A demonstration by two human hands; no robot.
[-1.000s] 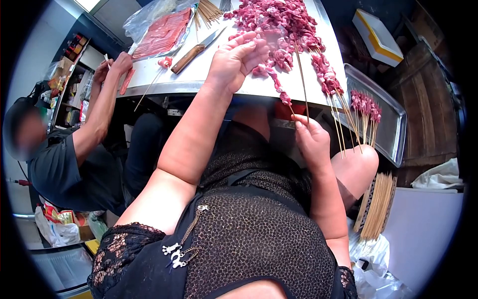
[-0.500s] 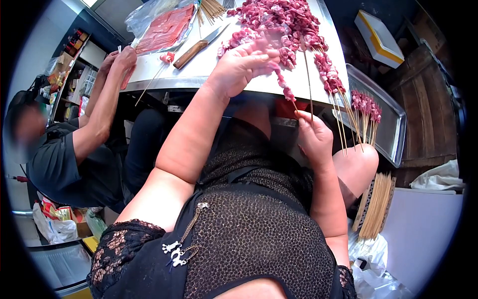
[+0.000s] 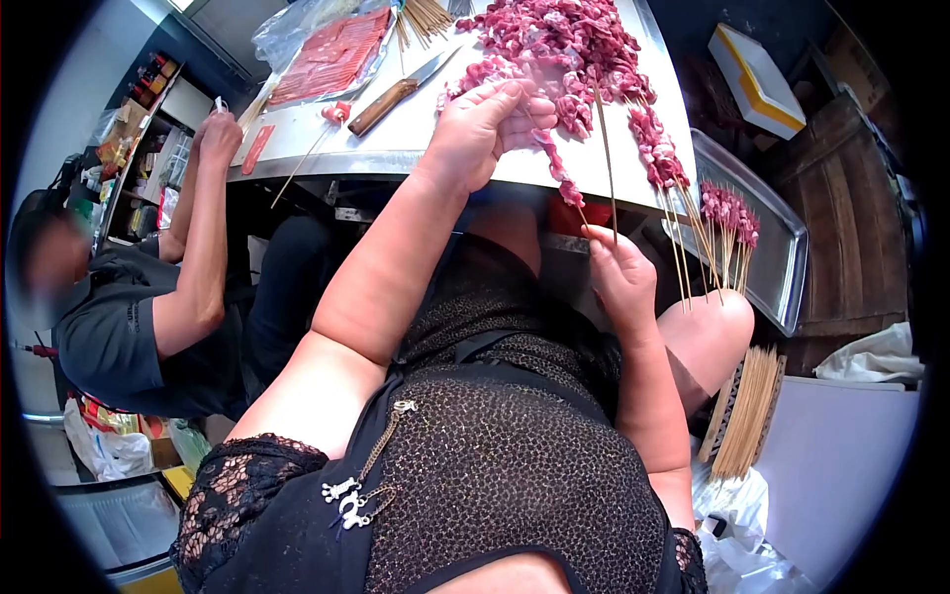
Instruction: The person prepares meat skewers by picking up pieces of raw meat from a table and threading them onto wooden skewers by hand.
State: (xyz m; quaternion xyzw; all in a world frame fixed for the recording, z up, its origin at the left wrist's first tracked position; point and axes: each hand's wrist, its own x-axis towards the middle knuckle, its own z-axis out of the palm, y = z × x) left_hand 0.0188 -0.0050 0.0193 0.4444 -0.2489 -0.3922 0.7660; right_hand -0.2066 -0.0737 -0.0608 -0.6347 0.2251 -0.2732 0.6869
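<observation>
My right hand (image 3: 623,277) is closed in a pinch on two thin wooden skewers. One is a meat skewer (image 3: 562,178) threaded with pink pieces and slanting up to the left; the other, a bare skewer (image 3: 608,163), points up over the table. My left hand (image 3: 498,124) is at the upper end of the meat skewer, palm showing, fingers stretched and slightly curved. Whether its fingertips touch the meat I cannot tell. Behind it lies a large heap of raw cut meat (image 3: 584,45). Finished-looking meat skewers (image 3: 653,148) lie at the table's right edge.
A wooden-handled knife (image 3: 386,107) and a bag of sliced pink meat (image 3: 332,59) lie on the white table (image 3: 406,139). More skewers (image 3: 727,218) stand over a metal tray (image 3: 782,267). Bare sticks fill a box (image 3: 744,411) at my right. A co-worker (image 3: 148,307) sits at left.
My left hand has shifted slightly right and its fingers show more clearly. The bare skewer leans a little more left. The co-worker's hands moved left, and a pink strip now lies on the table.
</observation>
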